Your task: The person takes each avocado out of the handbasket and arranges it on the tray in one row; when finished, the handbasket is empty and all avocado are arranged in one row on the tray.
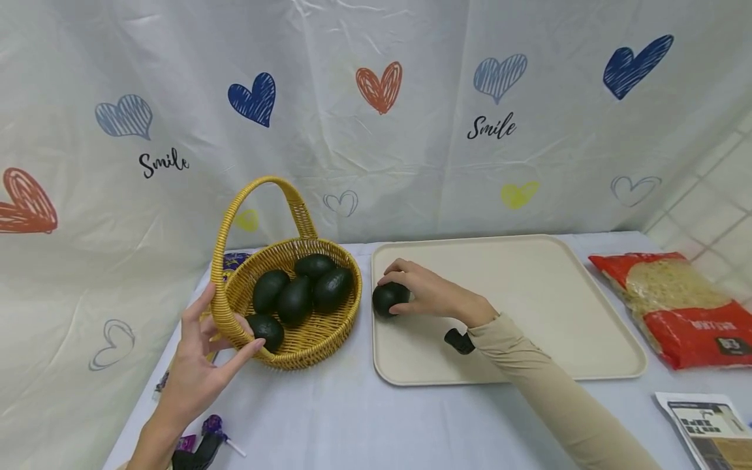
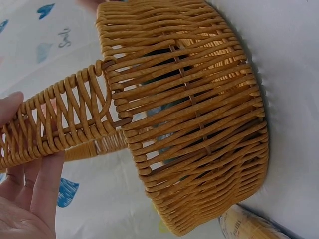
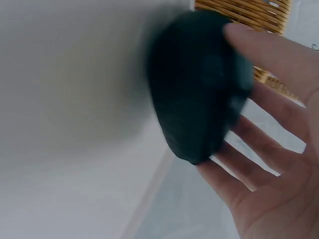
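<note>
A heart-printed curtain hangs behind the white tabletop. A beige tray lies right of a basket holding five avocados. The left hand grips the basket's handle; the right hand holds another, dark green avocado at the tray's left end. Only the right wrist view, blurred, shows its tapering shape; fingers partly cover it in the head view.

The right hand grips 1 dark avocado by the edge of a pale tray; I see a wicker basket beyond.
</note>
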`<state>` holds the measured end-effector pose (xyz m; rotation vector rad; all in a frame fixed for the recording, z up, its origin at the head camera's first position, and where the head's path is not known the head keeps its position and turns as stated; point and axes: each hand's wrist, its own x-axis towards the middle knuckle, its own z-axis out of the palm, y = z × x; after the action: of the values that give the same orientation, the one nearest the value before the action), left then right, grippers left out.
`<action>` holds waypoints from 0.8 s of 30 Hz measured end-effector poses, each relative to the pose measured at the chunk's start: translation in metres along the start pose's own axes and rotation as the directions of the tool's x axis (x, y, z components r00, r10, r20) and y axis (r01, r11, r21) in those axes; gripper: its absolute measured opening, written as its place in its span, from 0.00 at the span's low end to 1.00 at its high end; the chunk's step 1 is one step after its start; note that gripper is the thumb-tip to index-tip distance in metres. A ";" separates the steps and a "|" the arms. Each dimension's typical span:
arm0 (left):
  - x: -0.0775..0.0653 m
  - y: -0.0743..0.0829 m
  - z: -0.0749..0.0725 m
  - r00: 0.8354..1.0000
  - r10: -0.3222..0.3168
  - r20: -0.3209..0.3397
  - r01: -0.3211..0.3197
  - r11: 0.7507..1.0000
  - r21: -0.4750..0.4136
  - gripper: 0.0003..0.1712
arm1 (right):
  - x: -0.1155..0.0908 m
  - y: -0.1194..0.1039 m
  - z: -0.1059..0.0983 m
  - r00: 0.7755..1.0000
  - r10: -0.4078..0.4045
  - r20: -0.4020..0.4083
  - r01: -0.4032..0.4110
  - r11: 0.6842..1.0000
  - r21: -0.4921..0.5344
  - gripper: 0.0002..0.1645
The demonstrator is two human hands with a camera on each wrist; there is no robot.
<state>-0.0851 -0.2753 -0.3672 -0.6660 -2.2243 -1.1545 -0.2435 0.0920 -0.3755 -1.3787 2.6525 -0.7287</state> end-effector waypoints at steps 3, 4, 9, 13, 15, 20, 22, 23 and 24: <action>0.000 0.001 0.000 1.000 0.001 -0.001 -0.001 1.000 0.008 0.72 | 0.002 0.005 0.009 0.999 0.004 -0.035 -0.002 0.998 0.056 0.29; 0.000 0.001 0.000 1.000 0.001 -0.001 -0.001 1.000 0.007 0.73 | 0.002 0.006 0.011 0.999 0.010 -0.044 -0.007 0.997 0.073 0.30; 0.001 0.003 0.000 1.000 -0.002 0.001 0.002 1.000 -0.001 0.73 | 0.004 0.006 0.018 0.997 0.025 -0.074 -0.015 0.992 0.127 0.30; 0.000 0.005 0.001 1.000 -0.019 0.002 0.019 1.000 -0.007 0.74 | 0.005 0.003 0.020 0.997 0.038 -0.072 -0.027 0.989 0.144 0.28; 0.000 0.005 0.001 1.000 -0.025 0.003 0.025 1.000 -0.008 0.74 | 0.005 0.002 0.020 0.996 0.050 -0.073 -0.039 0.988 0.147 0.27; -0.001 0.001 0.001 1.000 -0.004 0.004 0.004 1.000 0.003 0.70 | 0.003 0.001 0.018 0.992 0.112 -0.063 -0.100 0.981 0.169 0.29; -0.001 0.000 0.001 1.000 0.005 0.005 -0.005 1.000 0.003 0.69 | 0.002 0.002 0.018 0.988 0.146 -0.048 -0.134 0.972 0.194 0.32; -0.001 0.000 0.001 1.000 0.005 0.007 -0.005 1.000 0.003 0.68 | 0.001 0.002 0.018 0.986 0.159 -0.041 -0.148 0.968 0.204 0.33; 0.000 0.000 0.001 1.000 0.004 0.008 -0.004 1.000 0.003 0.68 | 0.000 0.003 0.018 0.985 0.169 -0.036 -0.158 0.964 0.215 0.34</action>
<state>-0.0853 -0.2747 -0.3681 -0.6750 -2.2293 -1.1486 -0.2409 0.0865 -0.3924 -1.0872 2.5967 -1.0064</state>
